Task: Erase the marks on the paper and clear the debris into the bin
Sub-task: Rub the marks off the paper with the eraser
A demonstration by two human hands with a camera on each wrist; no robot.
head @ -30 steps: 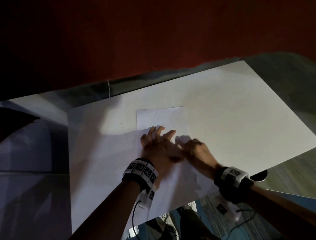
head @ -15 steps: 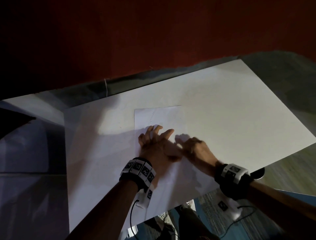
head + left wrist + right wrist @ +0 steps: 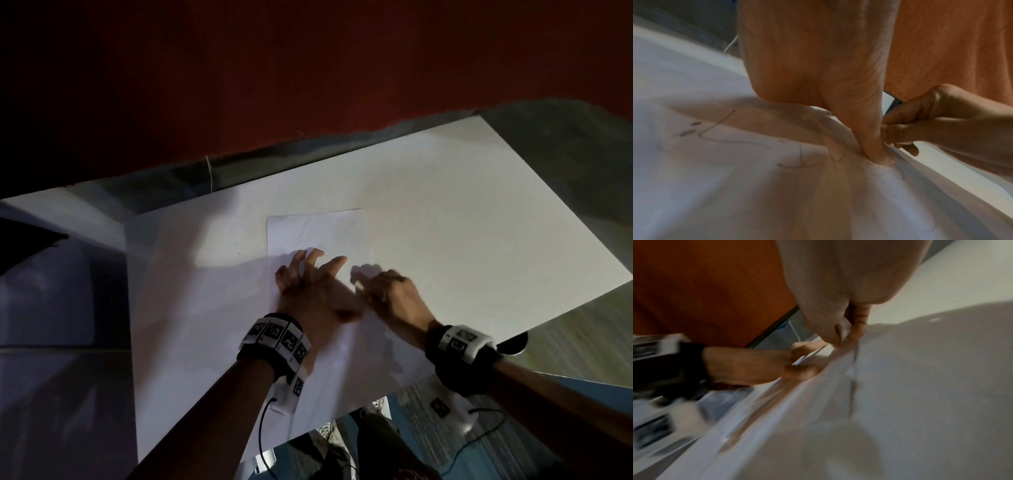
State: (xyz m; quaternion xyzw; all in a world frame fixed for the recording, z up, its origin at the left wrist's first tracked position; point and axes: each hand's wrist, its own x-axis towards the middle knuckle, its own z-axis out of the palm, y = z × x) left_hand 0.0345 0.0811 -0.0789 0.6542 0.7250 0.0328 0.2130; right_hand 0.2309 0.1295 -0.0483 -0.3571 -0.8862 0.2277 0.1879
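Note:
A white sheet of paper [image 3: 318, 233] lies on a large white board [image 3: 479, 222]. My left hand [image 3: 308, 277] rests flat on the sheet's near part with its fingers spread. In the left wrist view the thumb [image 3: 875, 146] presses the paper down beside faint pencil marks [image 3: 735, 139]. My right hand [image 3: 380, 287] sits just right of the left, fingers curled. In the right wrist view it pinches a small white eraser [image 3: 844, 331] against the paper. Small dark specks of debris [image 3: 236, 246] lie on the board to the left of the sheet.
The board overhangs the table's near edge above blue flooring [image 3: 548, 428]. A dark round object [image 3: 513, 344] shows partly under the board's right near edge. A red wall [image 3: 308, 68] rises behind the table. Cables hang from both wrist bands.
The right hand has shifted slightly back and forth beside the left hand and is motion-blurred now. The left hand has stayed pressed on the paper.

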